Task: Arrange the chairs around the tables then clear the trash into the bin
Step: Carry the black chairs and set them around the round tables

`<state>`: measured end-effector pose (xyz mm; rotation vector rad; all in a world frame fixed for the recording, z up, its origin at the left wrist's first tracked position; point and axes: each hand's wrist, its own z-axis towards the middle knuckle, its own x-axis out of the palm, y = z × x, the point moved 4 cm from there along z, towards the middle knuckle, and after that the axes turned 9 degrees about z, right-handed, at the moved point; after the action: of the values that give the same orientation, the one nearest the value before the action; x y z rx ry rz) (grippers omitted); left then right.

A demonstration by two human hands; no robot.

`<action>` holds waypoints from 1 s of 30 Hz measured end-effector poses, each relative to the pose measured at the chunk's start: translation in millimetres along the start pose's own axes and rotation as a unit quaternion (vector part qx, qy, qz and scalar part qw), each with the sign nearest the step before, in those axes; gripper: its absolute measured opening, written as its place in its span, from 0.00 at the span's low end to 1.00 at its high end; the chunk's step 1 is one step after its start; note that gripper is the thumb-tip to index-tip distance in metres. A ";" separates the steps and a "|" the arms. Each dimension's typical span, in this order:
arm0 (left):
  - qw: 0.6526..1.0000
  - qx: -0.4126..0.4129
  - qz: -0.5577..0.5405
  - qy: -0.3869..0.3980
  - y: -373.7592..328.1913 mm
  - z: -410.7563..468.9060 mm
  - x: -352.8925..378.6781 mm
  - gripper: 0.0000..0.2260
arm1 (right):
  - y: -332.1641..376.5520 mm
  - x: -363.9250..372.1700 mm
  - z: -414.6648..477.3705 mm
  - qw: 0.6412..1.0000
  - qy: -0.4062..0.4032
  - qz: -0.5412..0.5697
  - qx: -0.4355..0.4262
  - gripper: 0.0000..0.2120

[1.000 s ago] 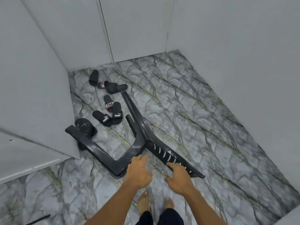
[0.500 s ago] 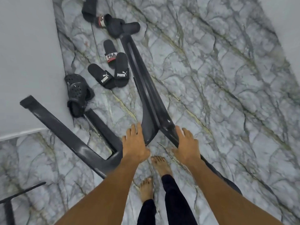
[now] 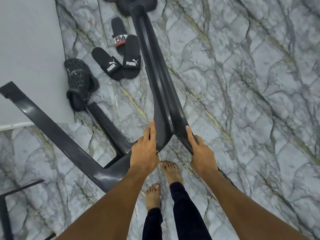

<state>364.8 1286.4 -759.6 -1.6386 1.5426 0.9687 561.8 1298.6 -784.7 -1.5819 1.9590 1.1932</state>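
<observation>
1. The dark grey plastic chair (image 3: 161, 94) lies tipped over on the marbled floor (image 3: 242, 84), and both hands hold it where its parts meet.
2. The left hand (image 3: 144, 150) grips the chair's left edge. Its fingers (image 3: 152, 130) lie along the rim and the thumb is hidden.
3. The right hand (image 3: 201, 154) grasps the opposite edge, with its fingers (image 3: 189, 135) curled over the rim.
4. One long leg runs straight ahead of the fingers, and its far end touches a black slide (image 3: 149, 4) at the top edge of the view.
5. A second leg stretches out left of the fingers and ends in front of a pale wall panel (image 3: 26, 49). A shorter leg between the two points toward a perforated black clog (image 3: 78, 82).
6. Ahead and left of the fingers, just beside the long leg, lie two Puma slides (image 3: 112, 65), and a Fila slide (image 3: 119, 36) lies just beyond them.
7. Just behind the fingers, the person's bare feet (image 3: 171, 172) stand on the floor below dark trouser legs.
8. Far left and behind the fingers, a thin dark frame (image 3: 5, 210) enters at the corner of the view.
</observation>
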 end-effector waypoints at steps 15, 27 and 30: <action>0.979 0.037 -0.166 0.110 41.7 -75.7 -175.6 0.54 | 115.5 -201.3 -133.6 0.969 0.159 -0.174 -0.070 0.48; 0.960 -0.076 -0.254 0.088 129.3 -89.8 -169.9 0.27 | 159.1 -280.3 -244.6 0.973 0.188 -0.112 -0.074 0.39; 0.972 -0.100 -0.210 -0.048 119.0 -105.7 -185.0 0.18 | 199.1 -297.4 -221.1 0.978 0.182 -0.082 -0.064 0.35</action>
<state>249.2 1277.9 -544.8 -1.9247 1.0000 0.9725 521.4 1315.6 -366.3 -2.1096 1.9423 1.0388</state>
